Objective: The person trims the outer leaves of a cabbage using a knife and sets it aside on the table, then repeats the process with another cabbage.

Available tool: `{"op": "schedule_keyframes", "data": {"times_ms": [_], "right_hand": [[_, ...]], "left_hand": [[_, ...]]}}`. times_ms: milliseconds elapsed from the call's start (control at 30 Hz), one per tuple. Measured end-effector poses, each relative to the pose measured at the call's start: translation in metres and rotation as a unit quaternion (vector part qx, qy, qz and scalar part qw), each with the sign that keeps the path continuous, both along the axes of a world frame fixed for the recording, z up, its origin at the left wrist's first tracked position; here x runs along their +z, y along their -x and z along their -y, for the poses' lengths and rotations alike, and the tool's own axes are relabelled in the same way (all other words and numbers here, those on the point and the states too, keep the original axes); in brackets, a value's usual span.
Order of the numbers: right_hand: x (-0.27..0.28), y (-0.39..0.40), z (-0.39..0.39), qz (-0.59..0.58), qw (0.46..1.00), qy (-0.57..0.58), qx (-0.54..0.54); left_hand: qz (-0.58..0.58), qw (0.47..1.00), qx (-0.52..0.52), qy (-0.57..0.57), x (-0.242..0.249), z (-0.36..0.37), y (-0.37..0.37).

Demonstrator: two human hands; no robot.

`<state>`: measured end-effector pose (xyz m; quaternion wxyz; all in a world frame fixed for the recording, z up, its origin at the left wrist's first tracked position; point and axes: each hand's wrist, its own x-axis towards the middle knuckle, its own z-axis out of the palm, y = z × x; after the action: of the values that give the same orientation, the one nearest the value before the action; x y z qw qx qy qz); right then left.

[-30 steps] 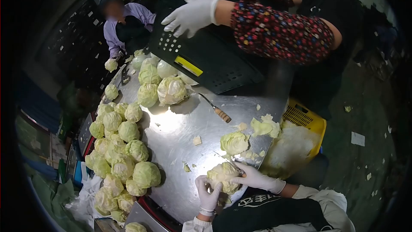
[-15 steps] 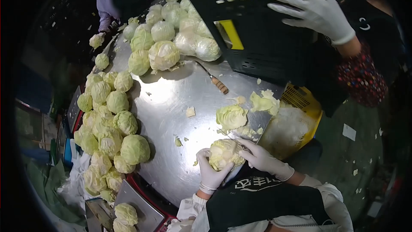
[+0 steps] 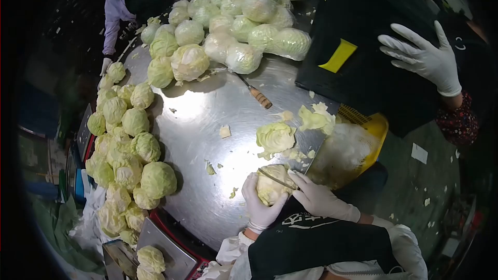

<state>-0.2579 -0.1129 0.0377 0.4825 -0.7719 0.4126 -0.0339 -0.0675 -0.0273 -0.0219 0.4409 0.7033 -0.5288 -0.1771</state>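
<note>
A: What's over on the left?
B: A long heap of cabbages point(image 3: 127, 145) along the table point(image 3: 207, 119) edge.

A: And the left hand point(image 3: 259, 203)?
B: Gloved, fingers curled round the near side of a cabbage point(image 3: 272, 184) at the table's near edge, gripping it.

A: The right hand point(image 3: 316, 197)?
B: Also gloved, pressed to that cabbage's right side, closed round a knife point(image 3: 277, 178) whose blade lies across the top.

A: Beyond it?
B: Loose leaves point(image 3: 277, 137), a second knife with a wooden handle point(image 3: 261, 98), then a pile of wrapped cabbages point(image 3: 249, 15).

A: Far right?
B: A co-worker's gloved hand point(image 3: 423, 57), fingers spread flat on a black crate point(image 3: 358, 72); a yellow basket point(image 3: 371, 124) sits below.
</note>
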Motion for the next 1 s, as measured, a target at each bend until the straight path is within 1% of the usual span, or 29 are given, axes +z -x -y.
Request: {"op": "schedule_keyframes", "data": {"times_ms": [33,67,100,133,167,200,233,267,300,333,367,400,433,500,533,567,600,633,667,700,733,767,800,833,900,933,1000], "right_hand": [[-0.009,0.003,-0.002,0.018,0.999,0.031,-0.004],[-0.018,0.005,-0.001,0.017,0.999,0.031,-0.005],[-0.026,0.008,-0.001,0.064,0.994,0.088,-0.015],[-0.030,0.009,-0.001,0.113,0.983,0.146,-0.024],[-0.019,0.007,0.003,0.113,0.983,0.144,-0.024],[-0.001,0.006,0.011,0.097,0.991,-0.054,-0.071],[0.008,0.003,0.014,0.077,0.958,-0.249,-0.116],[-0.004,0.000,0.012,0.093,0.948,-0.266,-0.147],[-0.017,-0.002,0.011,0.095,0.947,-0.269,-0.147],[-0.029,-0.005,0.009,0.119,0.936,-0.304,-0.134],[-0.039,-0.008,0.007,0.143,0.922,-0.339,-0.120],[-0.047,-0.012,0.001,0.179,0.923,-0.323,-0.108],[-0.046,-0.013,0.001,0.181,0.921,-0.327,-0.107],[-0.037,-0.015,0.009,0.214,0.900,-0.366,-0.099],[-0.033,-0.015,0.013,0.199,0.900,-0.374,-0.103],[-0.026,-0.016,0.014,0.201,0.899,-0.376,-0.103],[-0.017,-0.018,0.015,0.262,0.888,-0.371,-0.071],[-0.007,-0.020,0.014,0.323,0.873,-0.363,-0.040],[0.003,-0.024,0.012,0.285,0.876,-0.383,-0.066],[-0.004,-0.020,0.013,0.284,0.876,-0.383,-0.067],[-0.018,-0.015,0.016,0.306,0.879,-0.350,-0.104],[-0.024,-0.012,0.020,0.327,0.879,-0.317,-0.139],[-0.026,-0.012,0.025,0.344,0.872,-0.288,-0.196],[-0.033,-0.010,0.029,0.306,0.887,-0.266,-0.222],[-0.043,-0.004,0.025,0.242,0.903,-0.283,-0.215],[-0.042,-0.003,0.023,0.240,0.902,-0.285,-0.219],[-0.039,-0.004,0.020,0.159,0.901,-0.375,-0.150]], "left_hand": [[-0.024,1.000,-0.007,-0.005,-0.001,-0.001,0.000],[-0.048,0.999,-0.013,-0.009,-0.001,-0.002,0.001],[-0.050,0.999,-0.015,-0.011,-0.001,-0.005,-0.003],[-0.063,0.997,-0.052,-0.016,0.001,-0.009,-0.014],[-0.075,0.993,-0.089,-0.021,0.001,-0.015,-0.023],[-0.074,0.993,-0.087,-0.025,0.000,-0.021,-0.029],[-0.103,0.988,-0.113,-0.039,-0.004,-0.028,-0.035],[-0.130,0.980,-0.139,-0.053,-0.008,-0.034,-0.038],[-0.128,0.980,-0.140,-0.056,-0.013,-0.040,-0.036],[-0.263,0.957,-0.109,-0.046,-0.018,-0.044,-0.029],[-0.393,0.916,-0.076,-0.035,-0.023,-0.046,-0.024],[-0.394,0.917,-0.059,-0.027,-0.027,-0.046,-0.023],[-0.391,0.918,-0.056,-0.029,-0.026,-0.047,-0.022],[-0.375,0.925,-0.063,-0.029,-0.024,-0.044,-0.019],[-0.373,0.925,-0.062,-0.030,-0.023,-0.042,-0.015],[-0.355,0.932,-0.069,-0.002,-0.022,-0.041,-0.012],[-0.338,0.938,-0.077,0.027,-0.020,-0.040,-0.010],[-0.338,0.938,-0.077,0.026,-0.016,-0.038,-0.011],[-0.287,0.952,-0.105,0.004,-0.012,-0.036,-0.015],[-0.236,0.963,-0.133,-0.018,-0.008,-0.034,-0.019],[-0.236,0.963,-0.133,-0.017,-0.005,-0.031,-0.024],[-0.127,0.980,-0.154,0.002,-0.002,-0.028,-0.029],[-0.015,0.984,-0.174,0.022,-0.001,-0.026,-0.031],[-0.014,0.984,-0.175,0.022,-0.004,-0.026,-0.032],[-0.014,0.980,-0.178,0.088,-0.015,-0.031,-0.031],[-0.016,0.980,-0.181,0.085,-0.012,-0.032,-0.031],[0.044,0.986,-0.160,0.015,-0.004,-0.033,-0.032]]}}
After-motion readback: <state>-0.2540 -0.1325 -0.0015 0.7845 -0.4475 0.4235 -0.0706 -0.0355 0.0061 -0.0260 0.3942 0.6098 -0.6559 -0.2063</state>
